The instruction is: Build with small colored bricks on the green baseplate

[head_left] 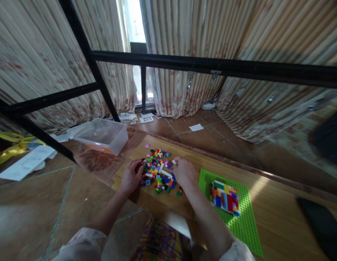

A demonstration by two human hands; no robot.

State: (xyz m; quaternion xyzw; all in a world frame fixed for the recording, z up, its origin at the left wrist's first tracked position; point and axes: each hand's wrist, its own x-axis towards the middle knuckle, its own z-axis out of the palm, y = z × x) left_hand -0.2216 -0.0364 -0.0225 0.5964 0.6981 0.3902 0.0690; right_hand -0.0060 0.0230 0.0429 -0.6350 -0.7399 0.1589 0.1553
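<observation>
A loose heap of small coloured toy building bricks lies on the wooden table. At the heap's left edge is my left hand, its fingers loosely curved and a gap showing between thumb and fingers; no brick is visible in it. My right hand is over the heap's right side, pinching a small white brick at its fingertips. Right of that forearm, a green baseplate carries a block built of many-coloured bricks.
The wooden table holds a dark flat object at right. A clear plastic bin stands beyond the table's left end. Black metal bars cross in front of the curtains. Papers lie on the tiled floor.
</observation>
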